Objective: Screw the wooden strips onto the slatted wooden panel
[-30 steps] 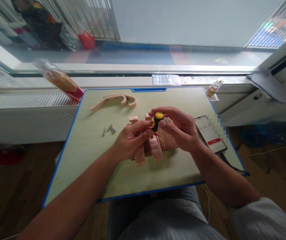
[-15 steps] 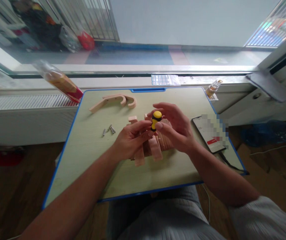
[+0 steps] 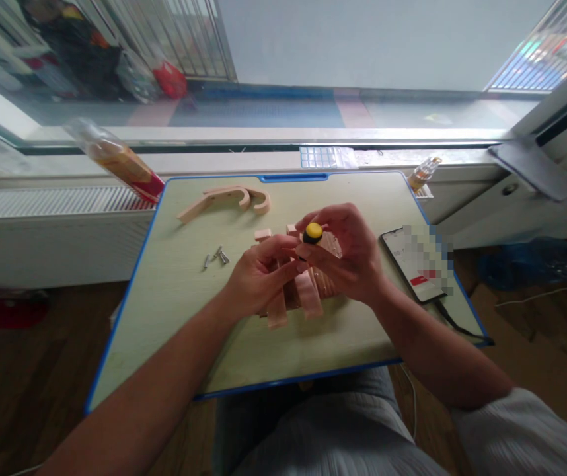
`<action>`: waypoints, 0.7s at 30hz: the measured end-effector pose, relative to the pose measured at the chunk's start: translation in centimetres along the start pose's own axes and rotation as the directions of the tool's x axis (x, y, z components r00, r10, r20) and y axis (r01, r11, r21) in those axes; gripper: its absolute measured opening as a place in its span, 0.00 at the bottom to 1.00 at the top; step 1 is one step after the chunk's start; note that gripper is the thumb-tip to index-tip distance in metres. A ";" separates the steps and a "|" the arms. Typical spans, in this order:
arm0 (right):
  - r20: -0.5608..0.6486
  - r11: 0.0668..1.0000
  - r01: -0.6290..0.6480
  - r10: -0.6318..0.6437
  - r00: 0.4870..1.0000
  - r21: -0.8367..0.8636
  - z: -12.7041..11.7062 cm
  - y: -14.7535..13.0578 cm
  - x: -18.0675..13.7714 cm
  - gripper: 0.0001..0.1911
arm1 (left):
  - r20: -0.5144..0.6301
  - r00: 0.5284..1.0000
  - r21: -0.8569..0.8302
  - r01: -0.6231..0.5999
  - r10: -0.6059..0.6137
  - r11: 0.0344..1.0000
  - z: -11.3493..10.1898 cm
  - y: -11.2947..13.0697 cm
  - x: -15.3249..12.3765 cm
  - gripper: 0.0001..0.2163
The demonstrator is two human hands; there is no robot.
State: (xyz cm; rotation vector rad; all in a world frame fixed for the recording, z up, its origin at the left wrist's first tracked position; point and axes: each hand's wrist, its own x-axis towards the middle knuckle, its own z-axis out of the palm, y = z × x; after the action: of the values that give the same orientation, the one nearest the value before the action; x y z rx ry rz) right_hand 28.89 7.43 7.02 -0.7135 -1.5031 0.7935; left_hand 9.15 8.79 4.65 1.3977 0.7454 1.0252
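Note:
In the head view my right hand (image 3: pixel 345 248) is closed around the black and yellow handle of a stubby screwdriver (image 3: pixel 312 233), its yellow end facing up at me. My left hand (image 3: pixel 258 274) pinches just below and beside the handle; what its fingertips hold is hidden. Under both hands lies a piece of joined wooden slats (image 3: pixel 327 285), with two pale wooden strips (image 3: pixel 309 295) across it. Several metal screws (image 3: pixel 222 255) lie on the table to the left of my left hand. Two curved wooden pieces (image 3: pixel 234 194) rest farther back.
The small table (image 3: pixel 164 330) has a blue rim. A phone (image 3: pixel 415 264) with a cable lies at its right side. Beyond the table stand a large bottle (image 3: pixel 125 165) at left and a small bottle (image 3: pixel 423 175) at right, below the window.
My right hand's fingers have curled closer around the screwdriver handle, which now points more directly up at me. My left hand has hardly moved.

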 end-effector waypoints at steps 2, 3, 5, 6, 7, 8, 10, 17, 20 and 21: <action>0.029 0.999 -0.026 0.026 0.999 0.020 -0.2 -0.2 0.0 0.20 | 0.018 1.000 -0.008 -0.003 0.003 1.000 0.1 0.3 0.1 0.12; 0.053 0.998 -0.047 0.045 0.998 0.036 -0.3 -0.3 0.1 0.20 | 0.026 1.000 -0.001 -0.003 0.003 1.000 0.0 0.4 0.1 0.12; 0.105 0.994 -0.080 0.072 0.992 0.073 -0.5 -0.5 0.2 0.20 | 0.039 0.999 0.029 0.008 -0.009 1.000 -0.1 0.8 0.2 0.13; 0.118 0.993 -0.087 0.076 0.990 0.085 -0.6 -0.6 0.2 0.19 | 0.045 0.999 0.047 0.013 -0.015 0.999 -0.2 1.0 0.2 0.14; 0.119 0.993 -0.083 0.072 0.990 0.086 -0.6 -0.6 0.3 0.18 | 0.052 0.999 0.067 0.014 -0.018 0.998 -0.3 1.1 0.2 0.14; 0.107 0.995 -0.069 0.060 0.992 0.076 -0.6 -0.5 0.3 0.16 | 0.060 0.998 0.089 0.009 -0.015 0.996 -0.4 1.1 0.2 0.15; 0.064 0.999 -0.036 0.033 0.997 0.035 -0.4 -0.2 0.2 0.15 | 0.074 0.997 0.122 -0.007 -0.002 0.993 -0.5 1.0 0.2 0.15; -0.054 0.999 -0.037 0.036 0.998 -0.020 0.6 0.7 -0.1 0.16 | -0.017 1.000 0.065 -0.021 0.022 0.998 -0.1 -0.2 0.1 0.17; -0.032 0.998 -0.063 0.063 0.998 -0.014 0.6 0.6 -0.1 0.19 | -0.011 1.000 0.057 -0.015 0.016 0.998 0.0 -0.2 0.1 0.15; -0.010 0.996 -0.084 0.084 0.996 0.007 0.5 0.5 -0.1 0.20 | -0.008 1.000 0.057 -0.013 0.014 0.998 0.0 -0.1 0.2 0.15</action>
State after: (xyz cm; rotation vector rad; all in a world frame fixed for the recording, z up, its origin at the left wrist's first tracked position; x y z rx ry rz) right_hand 28.35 7.60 6.54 -0.7788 -1.4685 0.8564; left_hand 9.22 8.94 4.60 1.4498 0.7774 1.0280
